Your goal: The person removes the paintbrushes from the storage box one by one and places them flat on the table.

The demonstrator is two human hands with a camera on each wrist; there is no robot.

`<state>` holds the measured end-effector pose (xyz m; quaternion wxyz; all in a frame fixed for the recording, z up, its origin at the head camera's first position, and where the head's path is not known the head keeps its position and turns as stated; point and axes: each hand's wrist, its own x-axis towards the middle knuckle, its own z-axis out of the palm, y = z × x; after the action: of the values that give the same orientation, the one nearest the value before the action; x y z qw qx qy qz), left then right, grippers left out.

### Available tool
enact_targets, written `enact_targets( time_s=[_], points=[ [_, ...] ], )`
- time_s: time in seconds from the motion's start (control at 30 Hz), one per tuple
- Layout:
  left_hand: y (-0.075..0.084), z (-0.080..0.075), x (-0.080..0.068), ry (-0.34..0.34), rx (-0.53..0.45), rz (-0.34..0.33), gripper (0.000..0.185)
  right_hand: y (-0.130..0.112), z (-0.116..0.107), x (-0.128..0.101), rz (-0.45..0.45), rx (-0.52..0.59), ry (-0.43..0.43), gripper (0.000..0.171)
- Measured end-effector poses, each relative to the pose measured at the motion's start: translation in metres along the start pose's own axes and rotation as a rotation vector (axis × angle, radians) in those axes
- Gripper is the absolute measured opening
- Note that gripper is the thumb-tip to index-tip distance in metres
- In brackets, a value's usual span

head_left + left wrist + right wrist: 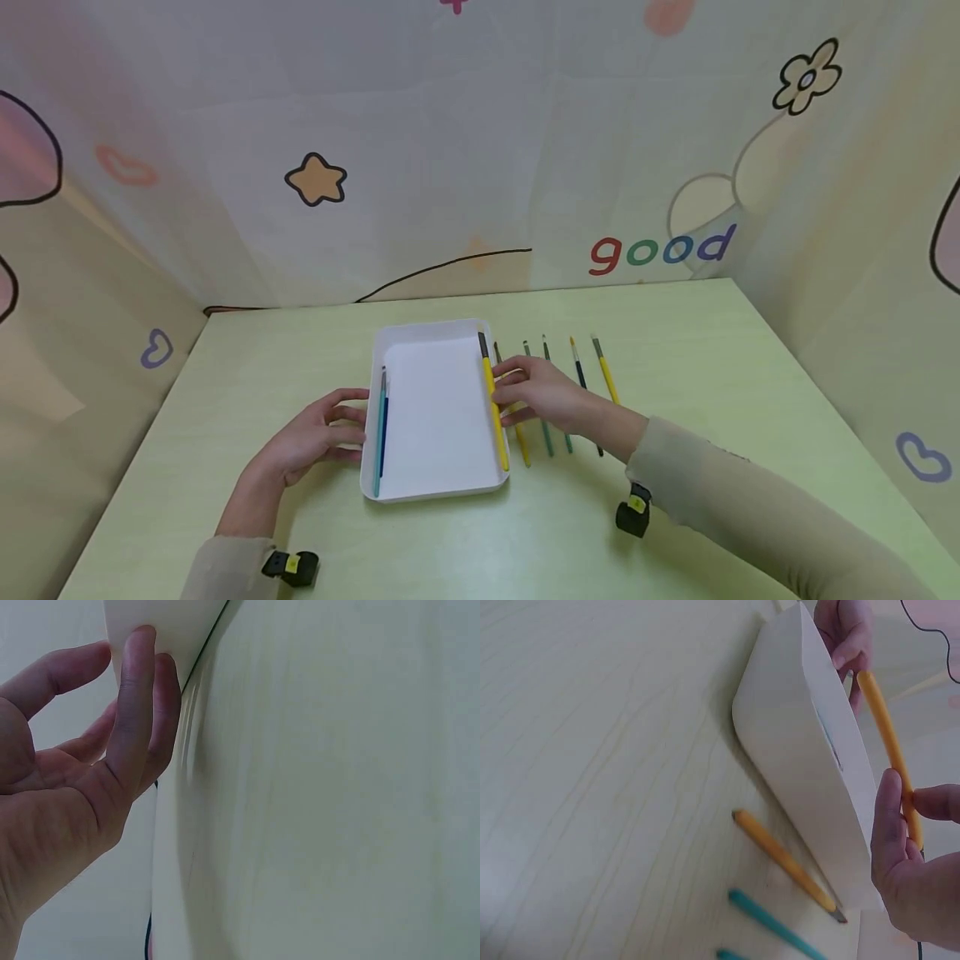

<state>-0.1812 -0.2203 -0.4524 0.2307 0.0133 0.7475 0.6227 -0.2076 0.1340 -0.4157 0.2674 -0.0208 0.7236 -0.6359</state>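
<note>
Your right hand (542,393) is pinching a long yellow paintbrush (492,403) between thumb and fingertips (891,796), and you are holding it along the right rim of the white tray (438,479), its dark bristle end pointing away from you. In the right wrist view the yellow handle is running just above the tray's edge, with your thumb on one side and your fingers on the other.

Your left hand (315,433) is lying against the tray's left wall, fingers (139,705) nearly straight and resting on the outside of the rim; it is gripping nothing.

The tray is sitting on the pale green surface (675,533), near the middle, and you are flanking it with a hand on each side. Inside it, along the left wall, a blue paintbrush (382,429) is lying lengthwise.

Just to the right of the tray, more paintbrushes are lying in a row on the surface, roughly parallel: another yellow brush (784,860) closest to the tray wall, then two teal brushes (546,433), a dark-handled brush (581,377), and a yellow brush at the far right (606,375). Your right hand and wrist are covering the middle of several of them.
</note>
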Motion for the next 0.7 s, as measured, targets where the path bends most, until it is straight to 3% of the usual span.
enact_targets(
  time_s=[0.37,0.7],
  points=[
    [0.0,0.0,0.0,-0.002,0.007,0.001,0.07,0.009,-0.06,-0.015,-0.007,-0.06,0.108,0.049],
    [0.001,0.0,-0.001,-0.001,0.015,-0.001,0.071,0.016,-0.11,-0.033,0.028,-0.128,0.144,0.055]
  ],
)
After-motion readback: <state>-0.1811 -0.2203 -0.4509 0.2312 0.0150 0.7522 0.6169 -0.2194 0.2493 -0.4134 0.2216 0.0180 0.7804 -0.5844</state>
